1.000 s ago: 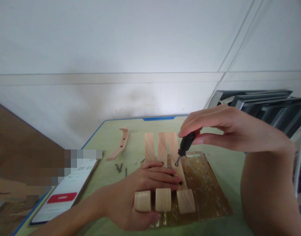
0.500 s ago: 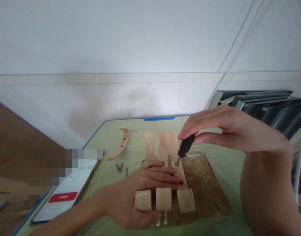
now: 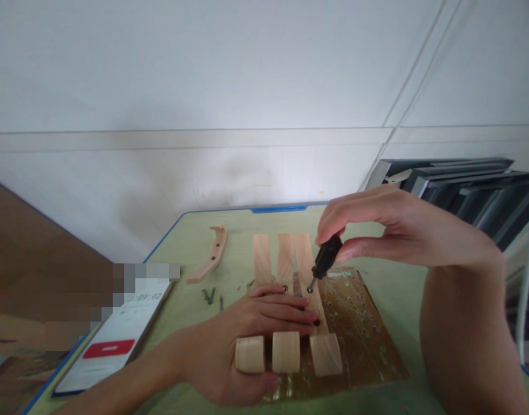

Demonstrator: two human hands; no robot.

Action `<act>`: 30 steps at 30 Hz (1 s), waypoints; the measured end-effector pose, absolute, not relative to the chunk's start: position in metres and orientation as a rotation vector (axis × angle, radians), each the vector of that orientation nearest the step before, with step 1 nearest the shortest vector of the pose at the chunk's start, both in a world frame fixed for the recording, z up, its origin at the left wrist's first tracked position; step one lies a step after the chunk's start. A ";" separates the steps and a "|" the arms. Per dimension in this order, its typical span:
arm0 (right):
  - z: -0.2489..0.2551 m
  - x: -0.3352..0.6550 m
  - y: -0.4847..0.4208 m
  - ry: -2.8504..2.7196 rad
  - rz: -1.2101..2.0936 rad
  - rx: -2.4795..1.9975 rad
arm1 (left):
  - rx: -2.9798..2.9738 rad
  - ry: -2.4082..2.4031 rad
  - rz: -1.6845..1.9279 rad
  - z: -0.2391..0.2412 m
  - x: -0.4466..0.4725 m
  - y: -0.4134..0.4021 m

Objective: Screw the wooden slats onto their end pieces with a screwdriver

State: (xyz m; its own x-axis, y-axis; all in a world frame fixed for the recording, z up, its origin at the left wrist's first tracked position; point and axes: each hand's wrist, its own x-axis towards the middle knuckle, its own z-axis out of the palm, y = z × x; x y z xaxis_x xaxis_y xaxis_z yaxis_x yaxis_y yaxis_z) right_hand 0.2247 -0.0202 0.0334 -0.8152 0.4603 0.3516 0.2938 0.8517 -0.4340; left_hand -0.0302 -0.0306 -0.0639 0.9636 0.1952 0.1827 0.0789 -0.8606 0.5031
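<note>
The right hand [image 3: 385, 227] is pinched, thumb against fingers, on the black handle of a screwdriver [image 3: 327, 256]. The tool slants, its handle up and to the right, its tip down to the left in the far hole of the right wooden strip [image 3: 305, 251]. This strip lies just to the near left of the right hand, its long axis running near to far and leaning left at its far end. The left hand [image 3: 247, 328] lies stretched over the strips from the left, thumb apart from the fingers, fingertips touching the right strip between its two holes; how hard it presses, I cannot tell. The right hand is nearer the far hole, the left hand nearer the near one.

The middle strip [image 3: 285, 256] and the left strip [image 3: 261, 256] run alongside, partly under the left hand. All three have raised near ends. A brown board [image 3: 363, 328] shows beneath and spreads right, giving room on that side; leftward, the left forearm closes things in.

Farther left on the bench [image 3: 247, 223] are loose screws [image 3: 209, 295], a curved wooden piece [image 3: 216, 248] and a phone [image 3: 113, 334] along the left edge. The far edge meets the wall [image 3: 247, 69].
</note>
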 end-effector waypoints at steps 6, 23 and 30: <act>0.033 0.225 -0.020 -2.567 0.558 -0.560 | 2.622 0.184 0.315 -0.062 -0.030 -0.031; 0.028 0.219 -0.015 -2.526 0.298 -0.703 | 2.579 0.177 0.371 -0.063 -0.027 -0.034; 0.026 0.217 -0.014 -2.559 0.317 -0.688 | 2.558 0.186 0.340 -0.063 -0.027 -0.031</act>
